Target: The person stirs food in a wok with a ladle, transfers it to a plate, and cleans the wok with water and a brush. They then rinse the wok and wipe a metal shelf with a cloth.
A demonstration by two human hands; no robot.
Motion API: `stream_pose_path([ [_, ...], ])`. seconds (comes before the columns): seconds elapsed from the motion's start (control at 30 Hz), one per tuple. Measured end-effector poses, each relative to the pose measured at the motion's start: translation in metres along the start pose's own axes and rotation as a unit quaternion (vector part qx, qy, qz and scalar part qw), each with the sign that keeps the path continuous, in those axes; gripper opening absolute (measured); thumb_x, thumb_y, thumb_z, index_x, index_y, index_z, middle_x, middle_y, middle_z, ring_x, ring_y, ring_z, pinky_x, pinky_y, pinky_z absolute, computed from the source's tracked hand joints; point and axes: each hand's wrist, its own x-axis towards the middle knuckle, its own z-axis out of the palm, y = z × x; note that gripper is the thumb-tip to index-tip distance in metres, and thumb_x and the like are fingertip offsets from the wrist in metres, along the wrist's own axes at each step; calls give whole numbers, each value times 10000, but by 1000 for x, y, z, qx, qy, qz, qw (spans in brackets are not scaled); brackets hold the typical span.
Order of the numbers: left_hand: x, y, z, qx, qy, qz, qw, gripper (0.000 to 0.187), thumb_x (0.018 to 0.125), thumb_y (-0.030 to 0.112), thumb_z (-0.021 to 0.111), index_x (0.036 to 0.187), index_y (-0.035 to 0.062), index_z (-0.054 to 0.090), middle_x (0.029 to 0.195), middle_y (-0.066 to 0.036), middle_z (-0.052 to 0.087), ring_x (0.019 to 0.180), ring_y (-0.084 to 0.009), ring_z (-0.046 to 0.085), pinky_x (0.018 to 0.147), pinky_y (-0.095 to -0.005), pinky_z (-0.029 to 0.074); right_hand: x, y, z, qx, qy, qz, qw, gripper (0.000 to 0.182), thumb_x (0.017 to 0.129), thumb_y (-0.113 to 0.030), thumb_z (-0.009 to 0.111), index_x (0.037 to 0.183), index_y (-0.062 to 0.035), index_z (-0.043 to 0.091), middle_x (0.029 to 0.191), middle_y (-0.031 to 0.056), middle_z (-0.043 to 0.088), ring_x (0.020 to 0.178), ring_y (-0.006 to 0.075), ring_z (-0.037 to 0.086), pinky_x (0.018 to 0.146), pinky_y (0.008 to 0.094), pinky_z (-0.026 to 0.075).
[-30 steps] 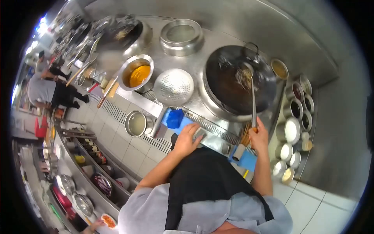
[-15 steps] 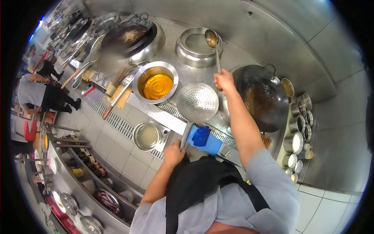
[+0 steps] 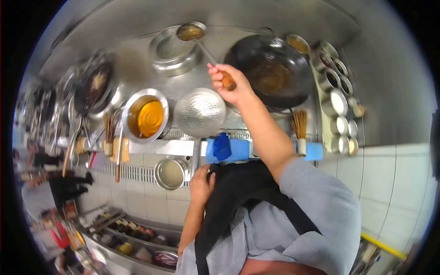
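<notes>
My right hand (image 3: 231, 83) is closed round the wooden handle of a ladle (image 3: 190, 32), whose bowl is over the rim of a round steel pot (image 3: 176, 51). To the right sits a black wok (image 3: 270, 71) with a thin layer of brownish liquid. My left hand (image 3: 201, 184) is low beside the handle of a perforated skimmer (image 3: 200, 111); its fingers are partly bent, and whether they grip the handle is unclear. Left of the skimmer stands a steel pot of orange oil (image 3: 150, 119).
Several seasoning tins (image 3: 334, 102) line the right side. A bamboo brush (image 3: 299, 130) and blue cloths (image 3: 222, 147) lie along the front edge. Another wok (image 3: 97, 87) is at left. A pot of cloudy liquid (image 3: 170, 174) sits low. People (image 3: 41, 195) stand far left.
The view has turned, so the counter appears level. My right hand has turned with the ladle, whose bowl now points left, over the steel pot's rim.
</notes>
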Motion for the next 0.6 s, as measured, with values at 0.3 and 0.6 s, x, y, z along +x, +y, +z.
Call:
stream_pose_path([
  [0.3, 29, 51, 109, -197, -213, -88, 953, 361, 938, 238, 699, 1220, 13, 696, 1126, -201, 743, 1070, -361, 707, 947, -427, 555, -215, -24, 2, -193, 115, -42, 973, 307, 969, -99, 647, 1251, -45, 537, 903, 27, 596, 663, 88, 583, 514, 263, 464],
  [0.6, 25, 85, 336, 27, -388, 67, 919, 519, 911, 264, 649, 1348, -11, 591, 1408, -253, 588, 1303, -405, 561, 1095, -466, 461, -273, -112, -124, -562, 254, -69, 784, 659, 949, -11, 640, 1560, -11, 392, 834, 20, 588, 640, 92, 563, 557, 257, 475],
])
